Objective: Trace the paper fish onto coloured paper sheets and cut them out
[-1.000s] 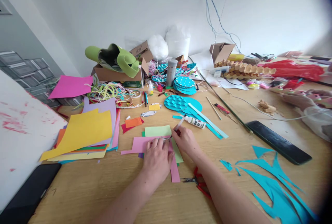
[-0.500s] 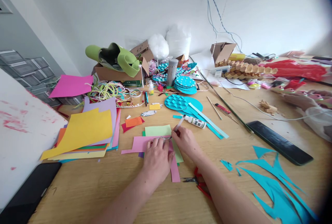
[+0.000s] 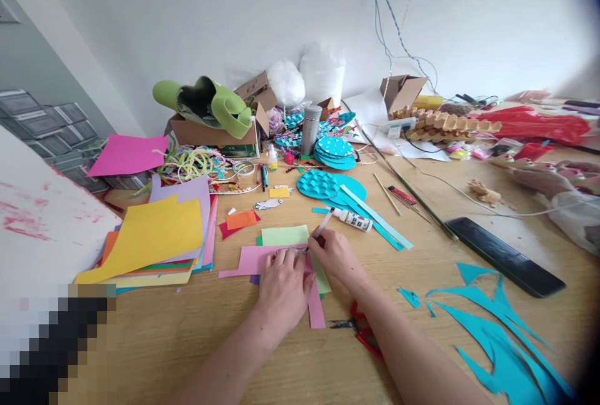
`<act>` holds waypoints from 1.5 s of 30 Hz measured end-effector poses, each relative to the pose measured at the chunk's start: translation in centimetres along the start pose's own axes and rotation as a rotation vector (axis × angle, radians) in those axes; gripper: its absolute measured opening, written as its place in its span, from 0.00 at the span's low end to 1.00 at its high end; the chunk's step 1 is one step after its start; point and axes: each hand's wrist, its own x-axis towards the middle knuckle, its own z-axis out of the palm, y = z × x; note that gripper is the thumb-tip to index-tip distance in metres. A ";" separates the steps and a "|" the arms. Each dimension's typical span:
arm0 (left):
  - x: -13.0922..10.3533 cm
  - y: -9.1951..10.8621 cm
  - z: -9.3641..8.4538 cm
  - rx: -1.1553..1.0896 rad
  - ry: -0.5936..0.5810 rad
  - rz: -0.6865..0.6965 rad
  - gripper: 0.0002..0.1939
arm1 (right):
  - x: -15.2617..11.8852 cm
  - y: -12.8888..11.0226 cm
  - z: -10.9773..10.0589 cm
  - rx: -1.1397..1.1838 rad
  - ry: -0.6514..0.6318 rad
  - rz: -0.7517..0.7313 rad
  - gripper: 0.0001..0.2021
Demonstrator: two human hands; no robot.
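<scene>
My left hand lies flat, its fingers spread over a pink paper piece and pressing it to the table. At the fingertips a small pale outlined shape shows on the pink paper, mostly hidden by the fingers. Just right of it, my right hand grips a pen, tip down at the edge of that shape. Under the pink paper lie light green paper and other coloured pieces. Red-handled scissors rest beside my right forearm. A white glue bottle lies beyond my right hand.
Stacked coloured paper lies at left. Blue paper discs and a grey flask stand farther back. A paper fish cutout lies ahead. At right are a black phone and blue paper scraps.
The pen tip and right hand have shifted very slightly left along the pale shape. My left hand stays in place on the pink paper.
</scene>
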 end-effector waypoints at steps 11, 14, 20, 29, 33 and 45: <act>-0.1 0.0 0.0 -0.003 -0.003 0.000 0.14 | 0.1 0.1 0.0 -0.077 -0.008 0.024 0.07; -0.1 0.0 0.0 -0.007 -0.009 -0.003 0.15 | 0.0 0.0 -0.1 -0.085 -0.007 0.021 0.07; -0.1 0.0 -0.1 -0.012 -0.011 -0.001 0.14 | -0.1 0.0 -0.2 -0.101 -0.008 0.007 0.07; 0.0 0.0 -0.3 -0.029 -0.015 -0.013 0.16 | -0.1 0.0 -0.4 0.018 0.055 0.010 0.06; 0.3 -0.6 -0.7 -0.098 -0.014 -0.017 0.24 | 0.0 -0.3 -0.7 0.196 0.064 -0.020 0.07; 1.3 -3.7 -0.9 -0.389 -0.111 -0.155 0.41 | -0.8 -1.6 -0.5 0.313 -0.106 -0.187 0.07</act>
